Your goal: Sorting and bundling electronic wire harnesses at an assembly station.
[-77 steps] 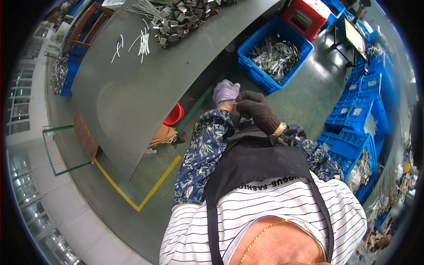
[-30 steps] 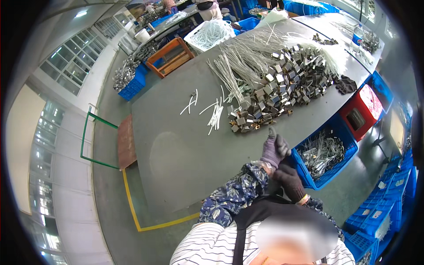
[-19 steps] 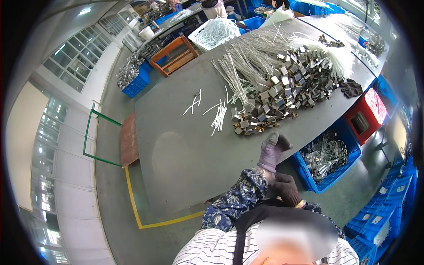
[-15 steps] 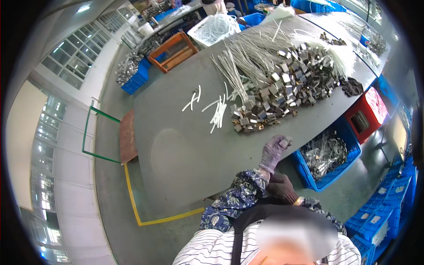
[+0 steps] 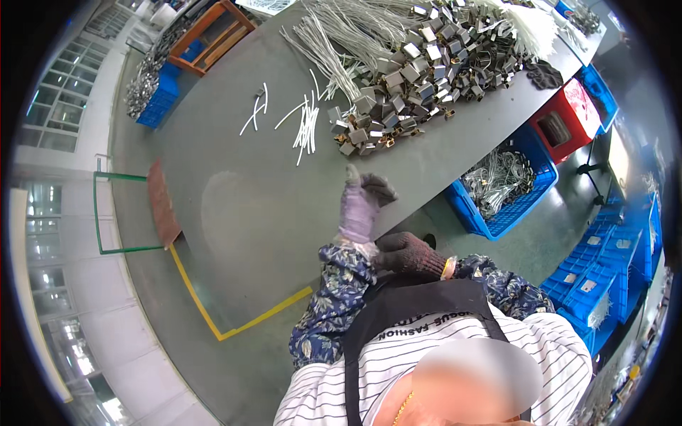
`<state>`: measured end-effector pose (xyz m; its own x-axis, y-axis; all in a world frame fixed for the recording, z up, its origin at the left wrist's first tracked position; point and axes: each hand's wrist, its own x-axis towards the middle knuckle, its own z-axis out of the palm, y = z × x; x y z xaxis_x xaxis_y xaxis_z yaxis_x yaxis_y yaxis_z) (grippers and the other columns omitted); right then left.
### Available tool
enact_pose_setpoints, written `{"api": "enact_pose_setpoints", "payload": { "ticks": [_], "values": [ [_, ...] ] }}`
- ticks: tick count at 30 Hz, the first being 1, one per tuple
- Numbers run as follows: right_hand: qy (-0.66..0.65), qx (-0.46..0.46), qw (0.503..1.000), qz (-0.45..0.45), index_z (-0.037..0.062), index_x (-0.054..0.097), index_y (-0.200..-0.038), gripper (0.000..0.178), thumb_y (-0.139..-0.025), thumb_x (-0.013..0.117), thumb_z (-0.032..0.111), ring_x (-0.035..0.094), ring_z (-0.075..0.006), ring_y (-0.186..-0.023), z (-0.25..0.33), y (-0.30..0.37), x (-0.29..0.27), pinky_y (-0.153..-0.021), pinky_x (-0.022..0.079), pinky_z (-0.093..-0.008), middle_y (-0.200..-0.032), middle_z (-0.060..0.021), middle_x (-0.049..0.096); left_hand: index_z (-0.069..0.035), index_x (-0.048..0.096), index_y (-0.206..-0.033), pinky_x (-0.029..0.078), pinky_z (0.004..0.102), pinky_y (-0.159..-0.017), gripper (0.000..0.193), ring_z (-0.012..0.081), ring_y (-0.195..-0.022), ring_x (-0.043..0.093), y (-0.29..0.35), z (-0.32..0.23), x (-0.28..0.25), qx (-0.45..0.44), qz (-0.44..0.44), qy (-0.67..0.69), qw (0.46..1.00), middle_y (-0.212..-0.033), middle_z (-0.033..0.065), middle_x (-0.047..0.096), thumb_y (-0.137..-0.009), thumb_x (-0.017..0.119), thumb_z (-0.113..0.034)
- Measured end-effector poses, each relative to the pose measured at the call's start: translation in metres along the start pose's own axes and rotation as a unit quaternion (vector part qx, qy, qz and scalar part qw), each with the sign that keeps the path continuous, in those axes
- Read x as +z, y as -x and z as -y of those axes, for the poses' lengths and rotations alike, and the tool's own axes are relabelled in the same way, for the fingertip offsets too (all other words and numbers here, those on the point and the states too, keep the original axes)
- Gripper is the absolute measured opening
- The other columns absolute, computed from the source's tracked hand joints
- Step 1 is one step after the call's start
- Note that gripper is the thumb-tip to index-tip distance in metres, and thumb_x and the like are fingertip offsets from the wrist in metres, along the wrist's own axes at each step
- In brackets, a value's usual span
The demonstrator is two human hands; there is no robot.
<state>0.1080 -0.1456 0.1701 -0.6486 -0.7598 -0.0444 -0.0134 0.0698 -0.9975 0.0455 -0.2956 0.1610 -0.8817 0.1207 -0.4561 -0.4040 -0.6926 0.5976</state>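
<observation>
My left hand, in a purple-grey knit glove, is raised over the near edge of the grey table. Its thumb points up, apart from the fingers, which reach to the right; nothing shows in it. My right hand, in a dark maroon glove, is against the left wrist, beside the cuff of the blue floral sleeve. Its fingers look curled there, the tips partly hidden. Beyond the left hand lies a heap of small metal box-shaped parts. Thin white tube pieces lie left of the heap.
White strands spread behind the heap. A blue crate of clear and metal pieces stands below the table's right edge, near a red box. More blue crates stand at the right. A green-framed cart is at the left.
The view has shifted, so the table sits higher and further left. My left hand's curled fingers have opened, thumb apart. My right hand remains at the left wrist.
</observation>
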Motion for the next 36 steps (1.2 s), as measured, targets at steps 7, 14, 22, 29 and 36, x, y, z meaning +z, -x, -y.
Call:
{"api": "enact_pose_setpoints", "payload": {
  "ticks": [7, 14, 22, 29, 36],
  "values": [
    [-0.277, 0.155, 0.922, -0.22, 0.0012, 0.061, -0.096, 0.022, -0.089, 0.062, 0.023, 0.048, -0.0087, -0.062, 0.013, -0.043, 0.012, -0.056, 0.038, -0.0226, -0.073, -0.0007, 0.054, 0.0, 0.064, -0.102, 0.051, 0.0291, -0.075, 0.033, 0.0153, -0.084, 0.062, 0.017, -0.02, -0.025, 0.059, 0.047, -0.382, 0.921, -0.093, 0.0076, 0.065, -0.089, 0.062, -0.03],
    [-0.227, 0.201, 0.931, -0.203, 0.0037, 0.063, -0.091, 0.024, -0.09, 0.059, 0.028, 0.052, -0.0095, -0.069, 0.007, -0.078, 0.031, -0.062, 0.043, -0.0244, -0.076, -0.001, 0.057, -0.005, 0.063, -0.075, 0.05, 0.0271, -0.057, 0.03, 0.0149, -0.06, 0.06, -0.011, -0.012, -0.083, 0.026, -0.023, -0.178, 0.983, -0.069, 0.0068, 0.064, -0.09, 0.062, -0.03],
    [-0.051, 0.251, 0.952, -0.168, 0.0022, 0.064, -0.092, 0.029, -0.088, 0.059, 0.03, 0.058, -0.0142, -0.075, -0.01, -0.073, 0.034, -0.065, 0.046, -0.0267, -0.079, -0.0068, 0.062, -0.004, 0.067, -0.086, 0.053, 0.04, -0.061, 0.06, 0.0286, -0.07, 0.066, -0.122, -0.145, -0.109, 0.309, -0.28, -0.794, 0.443, -0.083, 0.0151, 0.068, -0.078, 0.062, -0.064],
    [0.002, 0.311, 0.917, -0.25, 0.0011, 0.065, -0.094, 0.022, -0.088, 0.053, 0.019, 0.06, -0.0235, -0.084, -0.021, -0.058, 0.029, -0.071, 0.046, -0.0327, -0.093, -0.0105, 0.063, -0.008, 0.069, -0.103, 0.054, 0.0419, -0.079, 0.052, 0.0297, -0.094, 0.067, -0.204, -0.152, -0.085, -0.004, -0.21, -0.872, 0.442, -0.1, 0.0129, 0.069, -0.08, 0.064, -0.055],
    [0.056, 0.307, 0.922, -0.228, 0.0016, 0.063, -0.095, 0.027, -0.087, 0.056, 0.026, 0.061, -0.0321, -0.085, -0.033, -0.072, 0.04, -0.074, 0.047, -0.0389, -0.09, -0.0163, 0.064, -0.003, 0.07, -0.086, 0.055, 0.0428, -0.066, 0.024, 0.0288, -0.08, 0.069, -0.212, -0.164, -0.109, 0.024, -0.107, -0.842, 0.528, -0.089, 0.0146, 0.07, -0.086, 0.059, -0.024]
  ]
}}
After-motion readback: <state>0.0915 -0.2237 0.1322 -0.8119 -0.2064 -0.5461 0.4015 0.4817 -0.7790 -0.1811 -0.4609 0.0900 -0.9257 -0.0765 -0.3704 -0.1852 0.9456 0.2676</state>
